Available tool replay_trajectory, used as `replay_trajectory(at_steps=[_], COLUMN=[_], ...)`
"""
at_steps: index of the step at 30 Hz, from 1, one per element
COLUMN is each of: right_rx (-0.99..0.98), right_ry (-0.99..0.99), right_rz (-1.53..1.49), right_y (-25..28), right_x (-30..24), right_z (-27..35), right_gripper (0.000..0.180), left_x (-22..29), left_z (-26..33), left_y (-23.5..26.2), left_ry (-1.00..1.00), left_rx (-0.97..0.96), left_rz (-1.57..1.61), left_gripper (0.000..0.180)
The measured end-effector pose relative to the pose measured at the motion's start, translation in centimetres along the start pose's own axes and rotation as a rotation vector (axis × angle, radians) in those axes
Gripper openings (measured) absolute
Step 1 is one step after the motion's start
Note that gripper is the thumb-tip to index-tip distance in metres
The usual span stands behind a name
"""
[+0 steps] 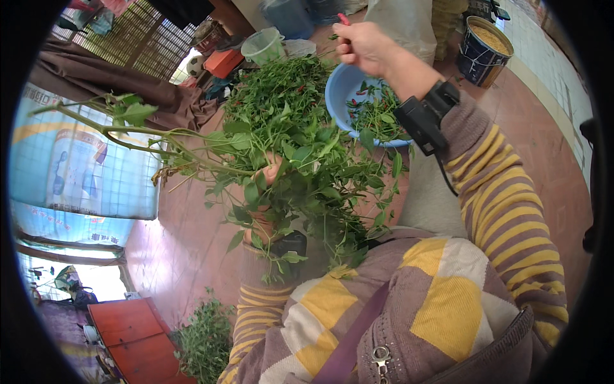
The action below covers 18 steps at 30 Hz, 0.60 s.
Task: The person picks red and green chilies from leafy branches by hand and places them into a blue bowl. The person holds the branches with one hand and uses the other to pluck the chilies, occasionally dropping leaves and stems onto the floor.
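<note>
My left hand (pixel 268 171) is closed round the stem of a leafy chili plant (pixel 320 173), largely covered by its leaves. The plant's bare, branching stem end sticks out to the left, and its foliage hangs in front of my lap. Raised at the top, my right hand (pixel 366 50) pinches a red chili pepper (pixel 344 19), with a bit of green at the fingers. Below that hand is a blue basin (pixel 331 96) with red and green chilies and some leaves inside. My right forearm covers part of its rim.
Left of the basin lies a heap of cut chili plants (pixel 275 89). Behind it stand a pale green plastic basket (pixel 262 46) and an orange box (pixel 224 63). A dark bucket (pixel 484 54) of yellowish grains is at right. More greenery (pixel 204 336) lies beside a red panel (pixel 134 339) at lower left.
</note>
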State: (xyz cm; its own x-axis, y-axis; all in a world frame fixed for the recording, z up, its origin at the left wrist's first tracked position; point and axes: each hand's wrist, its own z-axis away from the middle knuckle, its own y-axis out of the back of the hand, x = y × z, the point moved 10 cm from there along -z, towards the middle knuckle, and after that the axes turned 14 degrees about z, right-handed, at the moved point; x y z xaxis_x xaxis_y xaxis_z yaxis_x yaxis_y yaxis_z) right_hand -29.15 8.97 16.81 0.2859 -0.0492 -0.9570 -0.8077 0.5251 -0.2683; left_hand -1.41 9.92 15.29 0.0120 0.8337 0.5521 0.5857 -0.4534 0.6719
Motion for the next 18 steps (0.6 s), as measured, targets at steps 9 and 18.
replay_trajectory(at_steps=[9, 18], right_rx=[0.319, 0.4], right_ry=[0.214, 1.206], right_rz=[0.762, 1.071], right_y=[11.4, 4.7], right_x=[-1.5, -9.7], right_z=[-2.8, 4.3], right_gripper=[0.034, 0.022], left_x=[-3.4, -2.5], left_z=[1.5, 1.2], left_y=[-0.7, -0.2], left_ry=[0.366, 0.249], left_rx=[0.243, 0.243], left_rz=[1.667, 1.806], left_gripper=[0.018, 0.022])
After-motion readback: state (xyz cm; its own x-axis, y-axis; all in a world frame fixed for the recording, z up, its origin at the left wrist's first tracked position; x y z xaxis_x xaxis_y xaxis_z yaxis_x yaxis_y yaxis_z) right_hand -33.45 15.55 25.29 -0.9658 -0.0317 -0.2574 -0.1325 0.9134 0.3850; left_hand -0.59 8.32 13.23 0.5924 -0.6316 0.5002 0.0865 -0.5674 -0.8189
